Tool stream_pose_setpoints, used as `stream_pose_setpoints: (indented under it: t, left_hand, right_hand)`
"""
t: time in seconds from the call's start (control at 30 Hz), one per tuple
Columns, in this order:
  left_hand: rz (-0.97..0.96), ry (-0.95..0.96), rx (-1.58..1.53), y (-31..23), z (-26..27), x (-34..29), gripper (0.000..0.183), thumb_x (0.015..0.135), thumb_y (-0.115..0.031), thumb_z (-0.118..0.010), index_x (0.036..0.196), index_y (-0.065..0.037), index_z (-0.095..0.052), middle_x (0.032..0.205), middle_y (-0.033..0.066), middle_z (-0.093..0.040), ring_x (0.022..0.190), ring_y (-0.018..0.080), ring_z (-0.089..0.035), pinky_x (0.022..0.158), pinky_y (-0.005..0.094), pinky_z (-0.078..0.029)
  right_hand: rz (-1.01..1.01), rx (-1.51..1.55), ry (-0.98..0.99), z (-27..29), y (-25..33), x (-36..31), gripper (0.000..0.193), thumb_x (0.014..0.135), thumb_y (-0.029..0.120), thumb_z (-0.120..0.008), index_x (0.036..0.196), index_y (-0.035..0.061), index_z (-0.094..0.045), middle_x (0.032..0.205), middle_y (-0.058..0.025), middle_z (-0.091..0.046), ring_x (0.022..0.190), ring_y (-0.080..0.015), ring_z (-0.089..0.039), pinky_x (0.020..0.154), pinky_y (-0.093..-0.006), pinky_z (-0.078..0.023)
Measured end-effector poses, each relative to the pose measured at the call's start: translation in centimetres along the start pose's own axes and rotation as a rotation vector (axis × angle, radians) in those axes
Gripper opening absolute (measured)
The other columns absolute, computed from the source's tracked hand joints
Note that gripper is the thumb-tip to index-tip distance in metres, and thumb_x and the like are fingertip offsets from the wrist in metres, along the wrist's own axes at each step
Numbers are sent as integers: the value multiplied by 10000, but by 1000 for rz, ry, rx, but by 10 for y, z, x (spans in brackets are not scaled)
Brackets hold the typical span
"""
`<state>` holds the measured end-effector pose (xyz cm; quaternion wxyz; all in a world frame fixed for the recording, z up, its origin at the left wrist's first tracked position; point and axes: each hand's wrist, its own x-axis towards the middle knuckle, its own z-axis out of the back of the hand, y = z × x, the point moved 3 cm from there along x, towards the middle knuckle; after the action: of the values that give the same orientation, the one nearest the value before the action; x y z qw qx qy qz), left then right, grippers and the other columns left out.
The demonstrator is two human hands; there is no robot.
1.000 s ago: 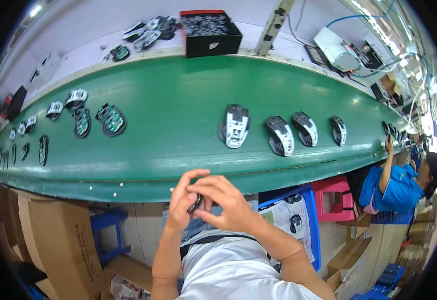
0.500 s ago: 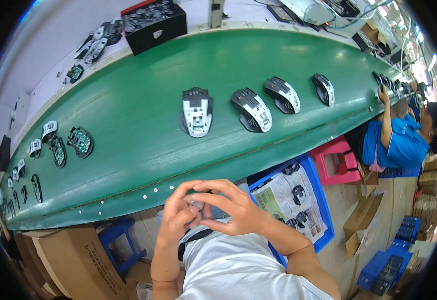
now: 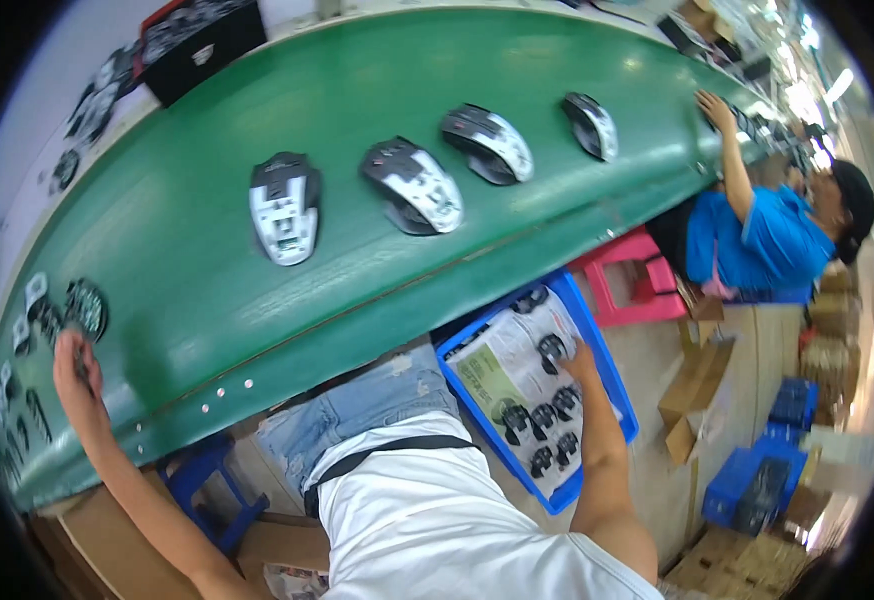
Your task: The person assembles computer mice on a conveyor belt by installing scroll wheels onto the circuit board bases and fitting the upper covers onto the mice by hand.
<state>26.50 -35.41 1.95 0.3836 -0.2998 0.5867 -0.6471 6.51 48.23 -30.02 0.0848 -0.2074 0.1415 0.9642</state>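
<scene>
Black moulded part [image 3: 551, 352] in the blue tray [image 3: 583, 320] lies right at the fingertips of the person's right hand [image 3: 580, 364]; fingers reach down half-extended, and from where I stand I cannot tell whether they grip it. Left hand [image 3: 79, 370], well apart, is by the near edge, fingers bent inward, something dark showing between them, too blurred to say if held; just beyond it sits a circuit-board base [image 3: 87, 305]. Count: four grey-and-white mouse shells [image 3: 285, 210] in a slanting row; about seven black parts in the tray, on printed paper [image 3: 487, 372]; one pink stool [image 3: 662, 278], one blue stool [image 3: 205, 480]. Surface: long green bench top [image 3: 357, 290], smooth, slightly shiny. Room: co-worker [image 3: 757, 240] in blue, one arm on the bench at right; black box [image 3: 207, 58] of small pieces along the far side; open carton [image 3: 697, 400] on pale flooring.
</scene>
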Motion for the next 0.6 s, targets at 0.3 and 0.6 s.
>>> stream_pose_setpoints:
  t: [0.3,0.6]
  left_hand:
    - [66,-425,1318,10,28,123,699,917,-669,-414,1137,-70,-700,1166,230,-667,1115,426,-622,945,526,-483]
    - [-407,-449,1319,-31,-26,79,469,893,-534,-591,857,-68,-635,808,187,-692,782,400,-684,695,513,-537]
  right_hand:
    - [6,-32,-251,-57,-80,24,738,722,86,-650,1412,23,-397,1247,-277,-531,1130,-484,-529,984,-504,-449]
    - [139,69,-325,-60,-48,29,807,744,165,-781,1444,102,-385,1309,-263,-480,1076,-449,-576,956,-481,-474]
